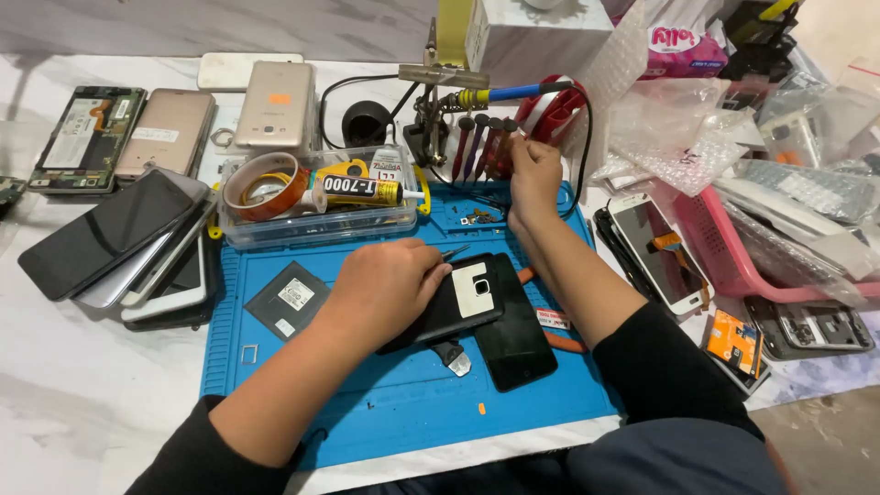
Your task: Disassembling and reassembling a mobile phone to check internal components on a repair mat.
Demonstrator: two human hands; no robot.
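Observation:
My left hand [383, 289] rests on an opened black phone body [458, 307] on the blue work mat [367, 394] and pinches a thin pair of tweezers [456, 250]. A black phone screen panel [515, 335] lies beside the body. My right hand [533, 174] reaches to the back of the mat, its fingers closed around one of the upright screwdrivers [500, 147] in a row of several. Small screws lie on the mat just below that hand.
A clear box [275, 229] holds tape rolls and a glue tube. Several phones are stacked at left [119, 238]. A soldering iron on its stand [513, 92], a pink basket [724, 257], plastic bags and more phone parts crowd the right.

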